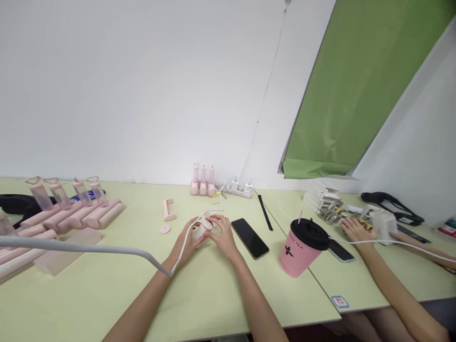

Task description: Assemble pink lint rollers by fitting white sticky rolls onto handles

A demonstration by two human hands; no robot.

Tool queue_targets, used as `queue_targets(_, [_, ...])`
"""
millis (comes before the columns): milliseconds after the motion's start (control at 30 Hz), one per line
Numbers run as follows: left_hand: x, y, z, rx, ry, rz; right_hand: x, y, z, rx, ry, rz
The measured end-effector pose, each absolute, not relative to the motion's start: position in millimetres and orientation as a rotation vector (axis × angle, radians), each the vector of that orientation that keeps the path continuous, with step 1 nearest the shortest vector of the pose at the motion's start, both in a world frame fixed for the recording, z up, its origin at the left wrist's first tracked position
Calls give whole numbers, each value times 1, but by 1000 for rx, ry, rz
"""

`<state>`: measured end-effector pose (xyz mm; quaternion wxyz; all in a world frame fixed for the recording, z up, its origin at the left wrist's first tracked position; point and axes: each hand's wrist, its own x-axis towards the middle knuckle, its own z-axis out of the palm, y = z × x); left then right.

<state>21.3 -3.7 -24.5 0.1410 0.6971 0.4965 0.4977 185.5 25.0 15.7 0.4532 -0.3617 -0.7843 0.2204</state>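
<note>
Both my hands are at the middle of the pale green table, closed around a small pale pink cylinder (204, 230). My left hand (187, 241) wraps its left side, and my right hand (221, 233) grips its right side and top end with the fingertips. A white cable crosses in front of my left hand. Left of the hands lie a pink bracket-shaped part (168, 211) and a small round pink disc (165, 229), both apart from them. A black phone (250, 238) rests just right of my right hand.
Pink devices with clear tubes (81, 204) line the left side; several smaller ones (203, 183) stand near the wall beside a power strip (237, 191). A pink cup (299, 251) with a black lid stands right. Beyond it, a co-worker's hands (357, 232) work near white boxes (322, 194).
</note>
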Motion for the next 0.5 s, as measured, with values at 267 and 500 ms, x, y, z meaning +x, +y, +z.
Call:
queue_targets(267, [22, -5, -29, 2102, 1380, 1412, 182, 27, 13, -812, -1916, 590])
queue_targets(500, [20, -5, -31, 2054, 1420, 1415, 181, 26, 15, -639, -1778, 856])
